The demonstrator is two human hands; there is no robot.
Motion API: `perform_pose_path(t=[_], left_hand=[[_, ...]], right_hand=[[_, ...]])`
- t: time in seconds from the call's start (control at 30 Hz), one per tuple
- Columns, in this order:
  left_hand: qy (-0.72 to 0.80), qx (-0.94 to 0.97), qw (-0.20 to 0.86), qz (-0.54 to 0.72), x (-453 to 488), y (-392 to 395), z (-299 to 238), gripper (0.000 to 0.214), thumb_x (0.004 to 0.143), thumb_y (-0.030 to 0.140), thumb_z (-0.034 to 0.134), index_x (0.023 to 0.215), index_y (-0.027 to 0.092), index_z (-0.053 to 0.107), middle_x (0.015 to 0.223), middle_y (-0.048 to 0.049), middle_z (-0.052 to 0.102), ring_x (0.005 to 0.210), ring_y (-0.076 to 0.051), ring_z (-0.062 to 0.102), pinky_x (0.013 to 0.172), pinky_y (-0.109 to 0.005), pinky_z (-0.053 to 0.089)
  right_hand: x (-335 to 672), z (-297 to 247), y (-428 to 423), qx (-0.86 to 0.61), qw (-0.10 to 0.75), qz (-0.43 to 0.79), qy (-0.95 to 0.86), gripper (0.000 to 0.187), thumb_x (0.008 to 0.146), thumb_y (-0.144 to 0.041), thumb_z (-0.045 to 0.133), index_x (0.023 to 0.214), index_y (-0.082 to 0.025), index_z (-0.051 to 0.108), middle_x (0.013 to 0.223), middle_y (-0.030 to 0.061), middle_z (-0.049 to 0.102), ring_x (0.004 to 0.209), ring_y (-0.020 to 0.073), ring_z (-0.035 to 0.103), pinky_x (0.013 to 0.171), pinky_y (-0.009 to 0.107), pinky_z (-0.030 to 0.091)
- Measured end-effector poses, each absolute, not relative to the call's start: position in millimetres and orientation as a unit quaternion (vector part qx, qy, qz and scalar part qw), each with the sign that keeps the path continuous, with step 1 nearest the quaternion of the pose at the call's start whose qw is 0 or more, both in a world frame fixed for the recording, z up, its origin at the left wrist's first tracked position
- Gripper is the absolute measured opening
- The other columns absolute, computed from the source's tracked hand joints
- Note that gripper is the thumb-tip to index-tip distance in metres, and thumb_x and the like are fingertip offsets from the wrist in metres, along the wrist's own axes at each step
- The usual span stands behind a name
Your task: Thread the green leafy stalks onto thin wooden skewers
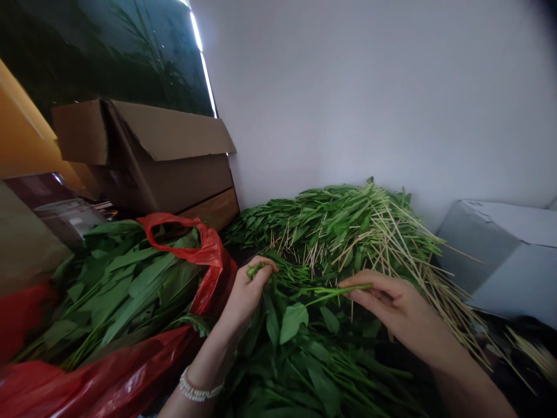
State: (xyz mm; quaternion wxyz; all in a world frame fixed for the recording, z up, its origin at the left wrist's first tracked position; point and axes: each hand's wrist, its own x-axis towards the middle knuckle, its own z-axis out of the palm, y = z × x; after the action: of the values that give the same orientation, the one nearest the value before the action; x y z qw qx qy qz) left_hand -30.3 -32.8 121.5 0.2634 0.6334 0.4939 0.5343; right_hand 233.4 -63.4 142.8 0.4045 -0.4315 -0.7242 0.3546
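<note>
My left hand point(246, 294) is closed around a small bunch of green leafy stems point(285, 274), its fingers pinched at the bunch's top end. My right hand point(387, 303) pinches one thin green stem point(335, 290) that runs toward the left hand. Both hands hover over loose leafy greens point(304, 354) at the bottom centre. Behind them lies a big heap of the same greens with pale straw-like stalks point(374, 232). A beaded bracelet point(198, 390) circles my left wrist.
A red plastic bag point(209, 255) full of greens lies to the left. Behind it stand brown cardboard boxes point(165, 157) and a dark screen. A white box point(505, 255) sits at the right against the white wall.
</note>
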Motion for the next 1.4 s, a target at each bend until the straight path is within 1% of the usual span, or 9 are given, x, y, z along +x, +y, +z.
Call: perform_pose_path(t=[0.1, 0.23, 0.4, 0.67, 0.8, 0.97, 1.13, 1.27, 1.4], left_hand=[[0.456, 0.637, 0.304, 0.541, -36.2, -32.2, 126.5, 0.021, 0.087, 0.027, 0.049, 0.072, 0.016, 0.06, 0.089, -0.004, 0.065, 0.088, -0.018, 0.058, 0.079, -0.026, 0.044], [0.446, 0.65, 0.343, 0.51, -27.7, -40.7, 131.1, 0.019, 0.09, 0.031, 0.05, 0.081, 0.016, 0.058, 0.067, 0.0012, 0.058, 0.064, -0.013, 0.055, 0.064, -0.024, 0.043], [0.402, 0.77, 0.293, 0.401, -9.3, -52.6, 128.7, 0.015, 0.083, 0.029, 0.066, 0.092, 0.017, 0.069, 0.083, -0.0024, 0.064, 0.077, -0.015, 0.058, 0.072, -0.024, 0.043], [0.357, 0.845, 0.221, 0.332, 4.3, -59.3, 122.9, 0.014, 0.087, 0.022, 0.059, 0.092, 0.018, 0.071, 0.085, -0.0039, 0.061, 0.078, -0.014, 0.057, 0.071, -0.023, 0.042], [0.357, 0.853, 0.2, 0.325, 5.1, -61.7, 122.5, 0.015, 0.082, 0.011, 0.055, 0.087, 0.016, 0.069, 0.08, -0.0026, 0.058, 0.074, -0.013, 0.054, 0.068, -0.022, 0.041], [0.383, 0.824, 0.2, 0.366, 8.5, -58.0, 116.5, 0.016, 0.073, 0.007, 0.053, 0.075, 0.016, 0.066, 0.071, -0.0001, 0.054, 0.069, -0.013, 0.051, 0.064, -0.023, 0.037], [0.428, 0.707, 0.322, 0.462, 10.8, -43.7, 108.1, 0.012, 0.068, 0.014, 0.052, 0.062, 0.015, 0.062, 0.065, 0.0002, 0.054, 0.065, -0.013, 0.05, 0.064, -0.024, 0.037], [0.484, 0.574, 0.395, 0.529, -6.1, -27.6, 104.2, 0.012, 0.072, 0.023, 0.051, 0.063, 0.016, 0.057, 0.052, 0.0049, 0.041, 0.05, -0.01, 0.038, 0.05, -0.022, 0.029], [0.461, 0.559, 0.402, 0.56, -23.1, -19.6, 110.2, 0.017, 0.078, 0.027, 0.052, 0.066, 0.016, 0.057, 0.071, -0.0004, 0.059, 0.065, -0.013, 0.051, 0.059, -0.022, 0.038]], right_hand=[[232.0, 140.2, -61.1, -0.429, 0.381, 0.361, -0.735, 0.019, 0.086, -0.035, 0.06, 0.097, -0.026, 0.073, 0.095, 0.0014, 0.072, 0.086, 0.017, 0.067, 0.078, 0.027, 0.051], [227.6, 135.8, -60.9, -0.432, 0.373, 0.373, -0.731, 0.02, 0.086, -0.033, 0.059, 0.1, -0.027, 0.072, 0.097, 0.0013, 0.073, 0.087, 0.0172, 0.068, 0.079, 0.028, 0.052], [223.3, 134.4, -61.5, -0.424, 0.36, 0.353, -0.753, 0.019, 0.087, -0.03, 0.059, 0.101, -0.029, 0.072, 0.097, -0.0006, 0.072, 0.088, 0.016, 0.066, 0.082, 0.028, 0.05], [217.5, 131.5, -61.9, -0.425, 0.357, 0.345, -0.758, 0.018, 0.086, -0.025, 0.059, 0.098, -0.027, 0.072, 0.096, -0.0002, 0.072, 0.088, 0.0164, 0.064, 0.079, 0.028, 0.048], [218.1, 130.2, -61.3, -0.436, 0.374, 0.313, -0.757, 0.013, 0.085, -0.025, 0.06, 0.093, -0.026, 0.07, 0.087, -0.0011, 0.07, 0.077, 0.015, 0.062, 0.071, 0.027, 0.047], [214.1, 130.8, -62.5, -0.422, 0.379, 0.279, -0.775, 0.011, 0.085, -0.023, 0.06, 0.084, -0.024, 0.07, 0.085, 0.0004, 0.067, 0.079, 0.0163, 0.061, 0.072, 0.028, 0.045], [208.9, 128.6, -61.8, -0.443, 0.387, 0.307, -0.748, 0.01, 0.083, -0.024, 0.06, 0.078, -0.022, 0.069, 0.079, -0.0005, 0.066, 0.072, 0.0149, 0.059, 0.066, 0.027, 0.043], [216.3, 125.5, -58.8, -0.453, 0.389, 0.351, -0.721, 0.01, 0.083, -0.026, 0.059, 0.078, -0.022, 0.067, 0.079, -0.001, 0.064, 0.074, 0.0147, 0.059, 0.068, 0.026, 0.043], [221.1, 124.2, -55.5, -0.463, 0.376, 0.361, -0.717, 0.013, 0.083, -0.029, 0.058, 0.075, -0.021, 0.065, 0.074, -0.0011, 0.062, 0.071, 0.0148, 0.056, 0.066, 0.026, 0.042]])
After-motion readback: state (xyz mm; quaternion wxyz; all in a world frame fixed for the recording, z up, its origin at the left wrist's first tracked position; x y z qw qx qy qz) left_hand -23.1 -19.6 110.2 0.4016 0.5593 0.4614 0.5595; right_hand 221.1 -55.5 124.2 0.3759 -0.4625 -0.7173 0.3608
